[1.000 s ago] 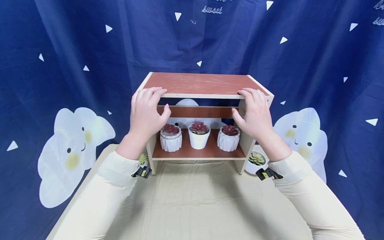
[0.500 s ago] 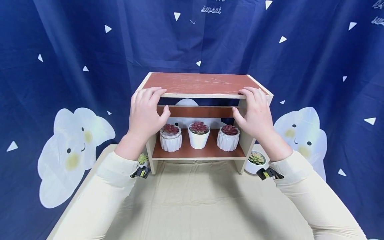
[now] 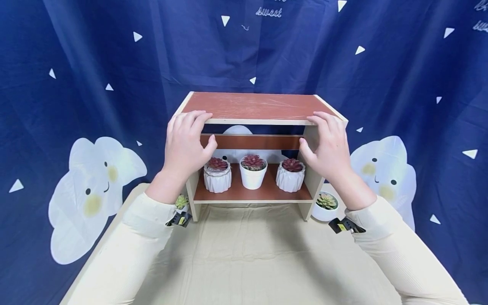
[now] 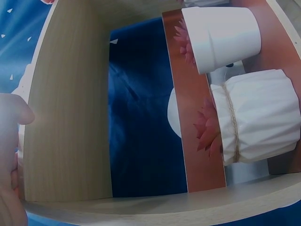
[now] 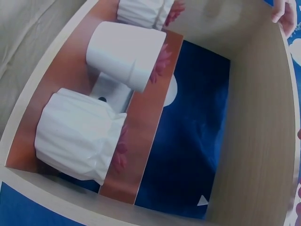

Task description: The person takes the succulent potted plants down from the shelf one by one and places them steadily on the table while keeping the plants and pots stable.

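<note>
A small wooden shelf (image 3: 251, 106) with a reddish-brown top stands on the cloth. My left hand (image 3: 184, 142) rests its fingers on the top's front left corner, thumb apart and hanging below the edge. At the front right corner my right hand (image 3: 328, 142) touches the top with its fingertips, thumb also spread away. Inside, on the lower board, sit a white pot tied with twine (image 4: 263, 115), a smooth white pot (image 5: 124, 52) and a ridged white pot (image 5: 77, 134), each with a red succulent. In the right wrist view my right hand is almost wholly out of frame.
Beside the shelf's right side stands a white bowl-shaped pot (image 3: 325, 213) with a green succulent. Another green succulent (image 3: 181, 202) shows by the left side, partly behind my wrist. A beige cloth (image 3: 248, 254) covers the table, and a blue curtain (image 3: 228, 51) hangs behind.
My right hand has shifted slightly right along the top's front edge, its thumb drawing away from the middle. The left hand, shelf and pots stay where they were.
</note>
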Tool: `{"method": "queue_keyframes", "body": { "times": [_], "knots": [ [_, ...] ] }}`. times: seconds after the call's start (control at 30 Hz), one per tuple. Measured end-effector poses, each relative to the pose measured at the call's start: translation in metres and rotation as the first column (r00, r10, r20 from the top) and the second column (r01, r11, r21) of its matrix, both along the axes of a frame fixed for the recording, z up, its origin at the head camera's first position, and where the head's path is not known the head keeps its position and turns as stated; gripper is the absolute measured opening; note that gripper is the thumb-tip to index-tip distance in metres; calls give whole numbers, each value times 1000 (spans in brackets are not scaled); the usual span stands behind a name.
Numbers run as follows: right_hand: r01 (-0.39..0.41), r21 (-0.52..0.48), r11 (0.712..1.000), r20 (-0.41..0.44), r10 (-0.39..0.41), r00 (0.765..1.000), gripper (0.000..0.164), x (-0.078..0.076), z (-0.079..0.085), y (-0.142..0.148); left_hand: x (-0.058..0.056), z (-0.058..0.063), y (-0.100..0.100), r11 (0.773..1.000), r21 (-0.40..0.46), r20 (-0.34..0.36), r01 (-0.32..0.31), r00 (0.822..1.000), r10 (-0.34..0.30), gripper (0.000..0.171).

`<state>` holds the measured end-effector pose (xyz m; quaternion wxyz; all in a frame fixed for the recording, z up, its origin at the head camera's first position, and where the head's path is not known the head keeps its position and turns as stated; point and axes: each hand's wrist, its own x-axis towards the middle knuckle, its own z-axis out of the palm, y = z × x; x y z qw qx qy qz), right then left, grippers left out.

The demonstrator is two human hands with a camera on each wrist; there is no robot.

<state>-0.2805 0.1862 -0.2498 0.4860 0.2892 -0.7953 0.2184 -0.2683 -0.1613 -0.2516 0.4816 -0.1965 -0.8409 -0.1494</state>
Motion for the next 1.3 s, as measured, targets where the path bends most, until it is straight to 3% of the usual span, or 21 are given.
{"method": "queue_keyframes", "body": {
  "times": [0.47,0.7,1.3],
  "knots": [
    [-50,-28,998,-84,48,995,46,6,-10,0,1,-1,-2,1000,-5,2,-6,1000,6,50],
    [-7,-11,1000,-35,6,999,46,9,-19,3,1,-1,-2,1000,-10,4,-6,1000,6,51],
    [-3,-20,1000,46,4,999,44,5,-40,7,0,-1,0,1000,-15,9,-10,1000,10,51]
  ]
}}
